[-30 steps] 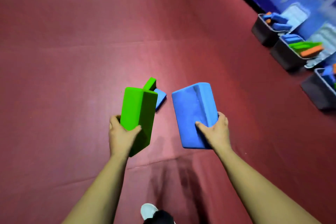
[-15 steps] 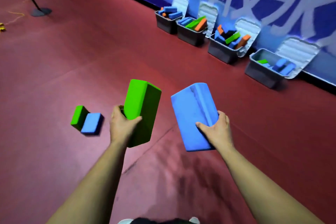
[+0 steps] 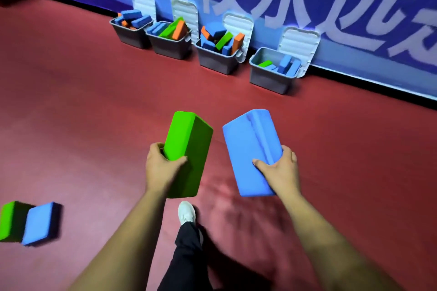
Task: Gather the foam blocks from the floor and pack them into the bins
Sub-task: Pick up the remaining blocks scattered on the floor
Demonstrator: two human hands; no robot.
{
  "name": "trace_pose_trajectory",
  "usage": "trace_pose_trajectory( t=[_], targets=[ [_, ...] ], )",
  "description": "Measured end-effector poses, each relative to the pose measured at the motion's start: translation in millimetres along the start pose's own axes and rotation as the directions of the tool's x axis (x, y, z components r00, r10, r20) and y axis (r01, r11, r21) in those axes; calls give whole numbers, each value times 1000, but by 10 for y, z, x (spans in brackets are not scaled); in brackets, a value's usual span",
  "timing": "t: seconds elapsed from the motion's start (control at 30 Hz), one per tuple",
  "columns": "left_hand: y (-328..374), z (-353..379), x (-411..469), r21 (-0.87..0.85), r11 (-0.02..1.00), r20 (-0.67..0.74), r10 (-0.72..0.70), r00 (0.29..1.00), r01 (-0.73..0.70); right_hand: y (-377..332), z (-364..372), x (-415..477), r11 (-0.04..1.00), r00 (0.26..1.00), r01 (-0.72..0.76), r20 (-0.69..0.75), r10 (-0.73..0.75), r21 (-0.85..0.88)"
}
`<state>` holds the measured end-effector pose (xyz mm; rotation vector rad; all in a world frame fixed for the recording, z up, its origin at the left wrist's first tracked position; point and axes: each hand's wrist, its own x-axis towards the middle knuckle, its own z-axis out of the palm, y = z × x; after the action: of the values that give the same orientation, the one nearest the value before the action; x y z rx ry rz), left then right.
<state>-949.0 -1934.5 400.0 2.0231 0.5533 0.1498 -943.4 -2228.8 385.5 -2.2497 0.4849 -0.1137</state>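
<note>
Fingers [image 3: 288, 152] are still curling round the green block [image 3: 189, 146] and blue block [image 3: 248, 144], and the bins [image 3: 272, 80] are now coming up ahead.

Four bins sit in a row along the far edge of the floor [image 3: 94, 113], against the wall [image 3: 354, 30]: bin 1 [image 3: 132, 36] leftmost, then bin 2 [image 3: 169, 46], bin 3 [image 3: 216, 62], and bin 4 [image 3: 272, 80] rightmost and slightly apart, each with blocks inside and lids [image 3: 300, 42] standing behind. Nearer, over mid-floor, left grip [image 3: 163, 168] holds the left block [image 3: 189, 149] and right grip [image 3: 280, 170] holds the right block [image 3: 248, 146], side by side and not touching, with a shoe [image 3: 186, 212] on the floor below between the forearms. Two loose blocks, outer one [image 3: 9, 220] and inner one [image 3: 40, 222], lie touching on the floor at near left, well apart from the bins.
</note>
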Motion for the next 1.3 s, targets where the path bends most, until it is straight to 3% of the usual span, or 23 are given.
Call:
trace_pose_trajectory(
  t=[0.2,0.33,0.5,0.7,0.93,1.03,1.3],
  targets=[
    [389,769,1313,46,997,56,62,996,-65,-227,272,1223,999,998,-32,-46,31,-23],
    [1054,1472,2330,79,982,141,157,977,-169,-395,196,2156,994,983,-109,-149,103,-29],
    [2143,2622,3055,6,949,295,299,907,-315,-422,-170,3172,970,926,-241,-299,231,2],
    [2931,4080,3781,-24,941,403,319,858,-339,-75,-559,4556,942,854,-333,-413,316,31],
    [3537,5241,4684,52,971,302,208,930,-234,207,-757,6525,946,909,-325,-268,319,25],
    [3829,5492,5056,63,981,228,167,959,-185,80,-824,7357,967,949,-254,-199,246,-16],
    [4398,6280,6233,62,993,114,90,989,-97,-262,-682,9157,982,971,-188,-160,181,-32]
  ],
)
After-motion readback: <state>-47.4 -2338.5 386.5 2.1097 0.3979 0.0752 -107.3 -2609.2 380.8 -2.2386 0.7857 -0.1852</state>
